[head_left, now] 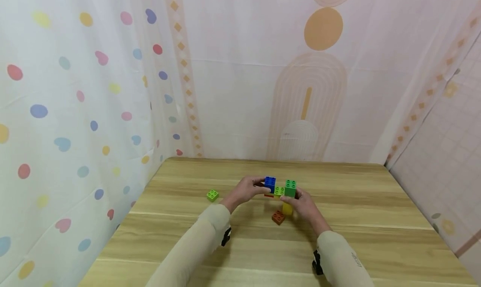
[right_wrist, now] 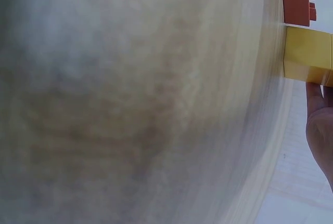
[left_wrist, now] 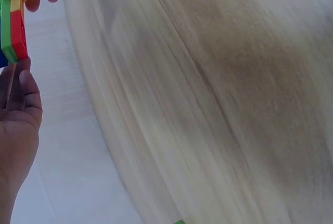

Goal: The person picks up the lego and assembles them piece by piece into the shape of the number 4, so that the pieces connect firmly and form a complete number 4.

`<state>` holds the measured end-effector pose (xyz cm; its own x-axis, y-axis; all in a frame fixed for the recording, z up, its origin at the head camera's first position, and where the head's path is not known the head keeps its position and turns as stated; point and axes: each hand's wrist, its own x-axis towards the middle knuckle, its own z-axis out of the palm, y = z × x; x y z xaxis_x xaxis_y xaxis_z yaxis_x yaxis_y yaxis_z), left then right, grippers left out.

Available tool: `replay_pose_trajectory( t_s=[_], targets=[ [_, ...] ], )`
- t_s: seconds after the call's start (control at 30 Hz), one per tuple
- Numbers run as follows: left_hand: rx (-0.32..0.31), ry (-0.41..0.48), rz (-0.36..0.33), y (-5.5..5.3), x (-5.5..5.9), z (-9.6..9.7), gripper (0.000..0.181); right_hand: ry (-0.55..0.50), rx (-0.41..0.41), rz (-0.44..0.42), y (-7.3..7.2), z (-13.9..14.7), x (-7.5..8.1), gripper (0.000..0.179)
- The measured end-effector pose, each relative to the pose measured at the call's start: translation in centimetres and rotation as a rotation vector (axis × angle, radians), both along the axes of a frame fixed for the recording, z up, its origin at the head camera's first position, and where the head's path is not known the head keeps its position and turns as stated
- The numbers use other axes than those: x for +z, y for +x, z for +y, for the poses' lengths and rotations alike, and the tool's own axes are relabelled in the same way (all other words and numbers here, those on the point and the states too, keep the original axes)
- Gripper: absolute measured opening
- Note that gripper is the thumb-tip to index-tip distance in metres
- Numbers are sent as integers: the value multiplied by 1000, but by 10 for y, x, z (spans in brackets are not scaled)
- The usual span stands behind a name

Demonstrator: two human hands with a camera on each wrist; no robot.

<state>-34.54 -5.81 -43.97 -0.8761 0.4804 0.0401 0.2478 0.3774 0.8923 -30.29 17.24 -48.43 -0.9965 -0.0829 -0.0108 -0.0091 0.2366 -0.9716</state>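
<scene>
Both hands are at one built-up block structure over the wooden table. My left hand [head_left: 249, 190] grips its left end, where a blue block [head_left: 269, 183] sits on top and a red block [left_wrist: 18, 36] shows underneath. At the right end my right hand [head_left: 305, 204] holds the structure around a green block [head_left: 290, 188]. A lime-green piece [head_left: 279, 190] spans between the blue and green blocks. Below the right end is a yellow block [right_wrist: 308, 52], standing on the table beside a loose brown block [head_left: 278, 217]. Some fingertips are hidden behind the blocks.
Left of the left hand, a loose lime-green block [head_left: 212, 195] lies on the wooden table [head_left: 240, 258]. Patterned curtains [head_left: 233, 91] hang behind the table and along its sides.
</scene>
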Motion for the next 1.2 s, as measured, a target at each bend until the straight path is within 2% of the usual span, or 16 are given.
replay_pose_trajectory(
  t_s=[0.27,0.57,0.7,0.87,0.9,0.97,1.1,1.13,1.2],
  targets=[
    [11,29,-24,2,-2,1,53,5,0,15,1,-2,2,45],
    [18,40,17,3,-6,3,47,0,-8,2,2,-2,3,49],
    [8,45,11,3,-5,4,47,-5,-7,-5,3,-1,4,47],
    [-5,12,33,3,-4,5,46,-2,8,-4,18,-6,25,42],
    [-10,8,40,6,1,5,45,3,12,2,22,-6,29,41],
    [-18,-4,58,6,0,6,45,12,10,7,20,-6,24,44],
    [-27,-27,75,5,-2,6,48,19,-5,4,7,-2,3,50],
    [-24,-34,78,2,-6,5,48,15,-12,-3,3,-2,-1,50],
    [-17,-55,86,1,-7,4,47,16,-14,-6,3,-2,1,50]
  ],
)
